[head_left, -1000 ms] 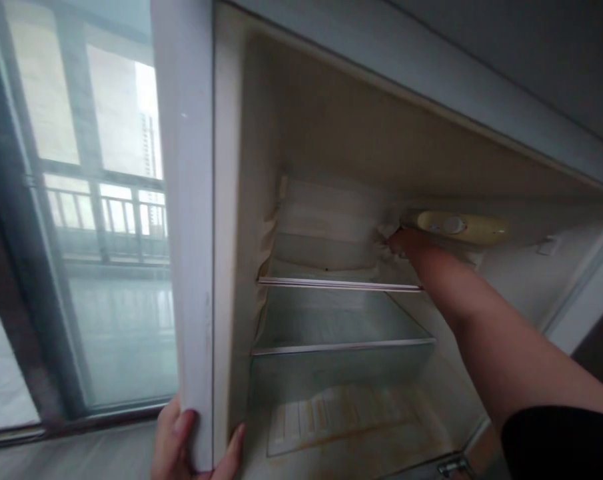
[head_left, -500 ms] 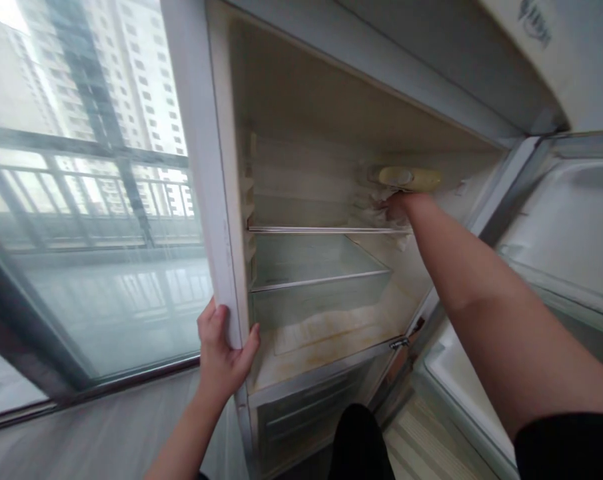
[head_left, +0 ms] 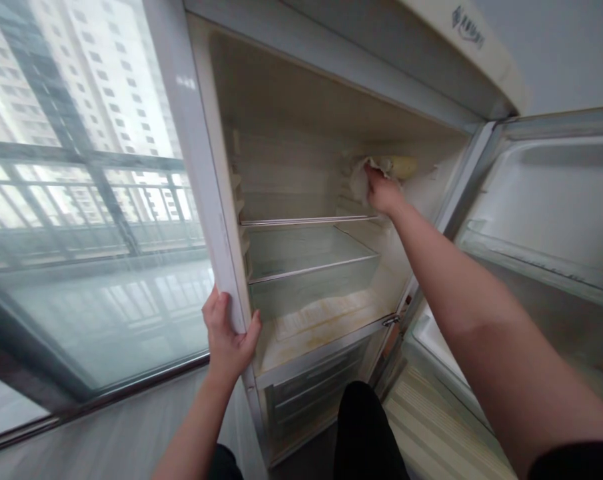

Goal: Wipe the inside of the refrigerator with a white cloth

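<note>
Inside the fridge [head_left: 281, 160], my right hand [head_left: 381, 190] presses a whitish cloth [head_left: 360, 180] to the right inner wall, against the left end of a yellowish lamp cover [head_left: 404, 167]. The cloth is bunched under my fingers. My left hand [head_left: 231, 333] is wrapped round the left edge of the fridge frame [head_left: 216, 227], thumb on the inner side and fingers on the outer. Below my right hand lie two glass shelves [head_left: 306, 250], one above the other. Brownish stains mark the fridge floor [head_left: 321, 327].
The fridge door [head_left: 561, 200] with its clear racks stands open on the right. Beneath is a lower compartment [head_left: 321, 393] with a drawer front. A glass window [head_left: 91, 200] is at left. My dark-clothed knee [head_left: 366, 433] is close to the lower compartment.
My right hand has moved up with the cloth, from below the lamp cover onto its left end. My left hand keeps its hold. The view has shifted slightly.
</note>
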A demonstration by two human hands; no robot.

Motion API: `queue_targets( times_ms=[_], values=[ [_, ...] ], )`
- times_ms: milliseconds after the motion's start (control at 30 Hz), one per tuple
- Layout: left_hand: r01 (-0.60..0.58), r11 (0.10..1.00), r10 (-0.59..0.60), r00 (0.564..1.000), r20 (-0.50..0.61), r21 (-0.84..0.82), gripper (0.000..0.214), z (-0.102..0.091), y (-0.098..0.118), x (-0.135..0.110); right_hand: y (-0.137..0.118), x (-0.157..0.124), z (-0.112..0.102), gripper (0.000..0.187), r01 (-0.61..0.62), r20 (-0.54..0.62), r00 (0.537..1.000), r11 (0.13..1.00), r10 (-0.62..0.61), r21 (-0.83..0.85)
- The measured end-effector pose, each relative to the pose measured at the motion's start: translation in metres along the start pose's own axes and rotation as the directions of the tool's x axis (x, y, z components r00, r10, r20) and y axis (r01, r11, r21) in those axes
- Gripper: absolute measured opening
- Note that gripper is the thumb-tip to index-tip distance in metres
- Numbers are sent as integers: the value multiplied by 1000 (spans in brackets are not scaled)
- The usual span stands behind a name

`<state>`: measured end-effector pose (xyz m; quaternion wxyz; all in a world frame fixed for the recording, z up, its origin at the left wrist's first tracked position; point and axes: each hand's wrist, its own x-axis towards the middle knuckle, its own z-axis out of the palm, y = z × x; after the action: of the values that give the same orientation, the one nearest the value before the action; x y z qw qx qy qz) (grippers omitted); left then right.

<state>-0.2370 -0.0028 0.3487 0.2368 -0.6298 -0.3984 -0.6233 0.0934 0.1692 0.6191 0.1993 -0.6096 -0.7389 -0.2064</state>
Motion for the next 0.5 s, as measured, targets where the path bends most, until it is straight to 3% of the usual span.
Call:
queue_targets(
  times_ms=[67, 133, 233, 300, 367, 433, 500],
  values=[
    [0, 1000, 0, 1000, 0, 1, 95, 0, -1, 0, -17, 0, -6, 68, 48, -157, 987, 997, -38, 62],
    [4, 1000, -4, 1000, 5, 4, 95, 0, 0, 0, -39, 1, -6, 67, 97, -203, 977, 986, -68, 138],
    [2, 1000, -2, 1000, -2, 16, 95, -1, 1, 1, -74, 3, 8, 74, 213, -34, 976, 926, -213, 313],
    [2, 1000, -2, 1000, -11, 21, 94, -1, 1, 0, -93, 5, 21, 77, 254, 160, 924, 869, -348, 424],
    [7, 1000, -7, 1000, -13, 22, 94, -1, 1, -1, -110, 10, 29, 78, 216, 324, 855, 846, -405, 487],
    [14, 1000, -14, 1000, -8, 28, 94, -1, 1, -3, -125, 14, 32, 72, 197, 365, 811, 801, -458, 566],
    [15, 999, -14, 1000, -13, 37, 94, 0, 0, -5, -143, 17, 30, 60, 242, 298, 765, 683, -572, 690]
  ],
)
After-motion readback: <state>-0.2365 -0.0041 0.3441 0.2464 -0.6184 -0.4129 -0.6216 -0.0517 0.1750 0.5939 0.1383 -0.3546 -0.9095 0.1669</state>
